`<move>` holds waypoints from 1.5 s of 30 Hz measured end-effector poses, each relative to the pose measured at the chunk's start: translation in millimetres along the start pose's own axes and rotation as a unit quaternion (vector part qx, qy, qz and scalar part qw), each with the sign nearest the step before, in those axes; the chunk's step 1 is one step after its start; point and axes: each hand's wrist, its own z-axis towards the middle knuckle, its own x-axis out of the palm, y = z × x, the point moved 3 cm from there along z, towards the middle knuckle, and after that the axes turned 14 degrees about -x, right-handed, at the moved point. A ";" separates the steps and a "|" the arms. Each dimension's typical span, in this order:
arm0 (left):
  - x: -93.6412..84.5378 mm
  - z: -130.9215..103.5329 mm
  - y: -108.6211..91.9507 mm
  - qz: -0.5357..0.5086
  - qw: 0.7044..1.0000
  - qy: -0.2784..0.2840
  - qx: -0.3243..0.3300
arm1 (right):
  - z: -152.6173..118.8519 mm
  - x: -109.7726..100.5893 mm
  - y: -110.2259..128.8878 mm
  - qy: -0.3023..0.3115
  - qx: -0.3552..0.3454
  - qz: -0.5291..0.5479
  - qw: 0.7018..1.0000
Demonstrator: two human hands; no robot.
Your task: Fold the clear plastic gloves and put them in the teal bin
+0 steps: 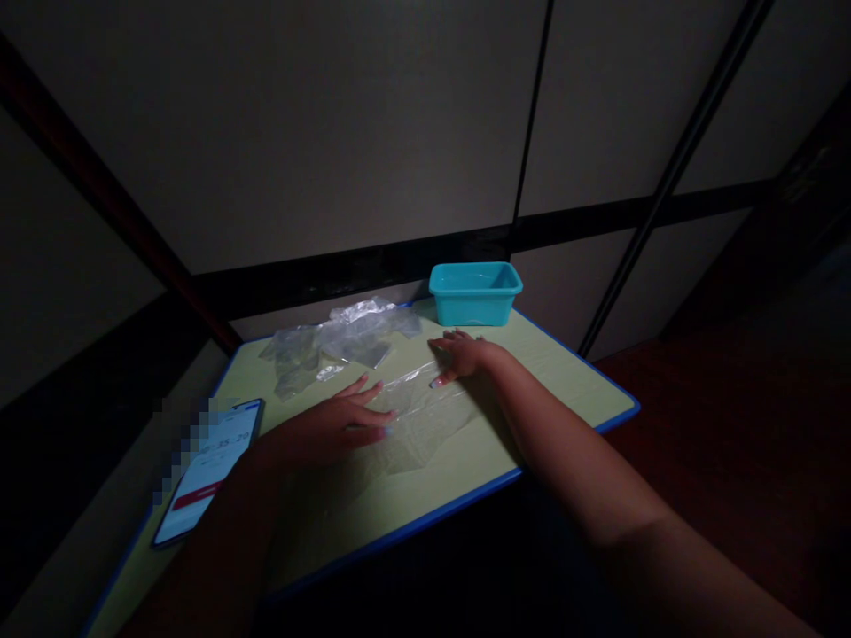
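A clear plastic bag [418,430] lies spread out on the pale yellow table [565,372]. My left hand [346,416] rests at the bag's left side, its fingers stretched and apart. At the bag's far right edge is my right hand [457,354], palm down with the fingers spread. Both hands seem to touch the plastic, and neither grips it. Beyond my left hand sits a crumpled heap of clear plastic bags [346,337].
A turquoise plastic basket [475,306] stands at the table's far right corner. By the left edge lies a phone [216,470] with its screen lit. The table has a blue rim and stands close to a panelled cabinet [365,133]. The room is dim.
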 end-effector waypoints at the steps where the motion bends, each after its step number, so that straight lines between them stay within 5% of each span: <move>1: 0.6 2.4 -1.7 -0.009 0.999 -0.032 -0.006 | -0.1 -0.1 0.2 0.001 -0.001 -0.001 1.000; 5: 12.7 14.3 -10.3 0.001 0.993 -0.111 -0.040 | -0.4 -0.6 1.1 0.002 -0.003 -0.004 1.000; 12: 25.9 17.3 -13.5 0.040 0.999 -0.001 -0.038 | -1.1 -0.8 1.3 0.005 0.002 0.000 1.000; 30: 12.2 11.6 4.0 0.012 1.000 -0.010 0.001 | -1.8 -2.0 2.4 0.000 -0.001 -0.010 1.000; 37: 9.6 13.0 6.4 0.007 1.000 0.026 -0.015 | -3.1 -8.9 4.4 -0.035 -0.026 0.016 0.999; 45: 8.1 15.3 14.1 -0.023 0.995 -0.068 -0.071 | 2.0 2.6 9.6 -0.020 -0.006 -0.018 1.000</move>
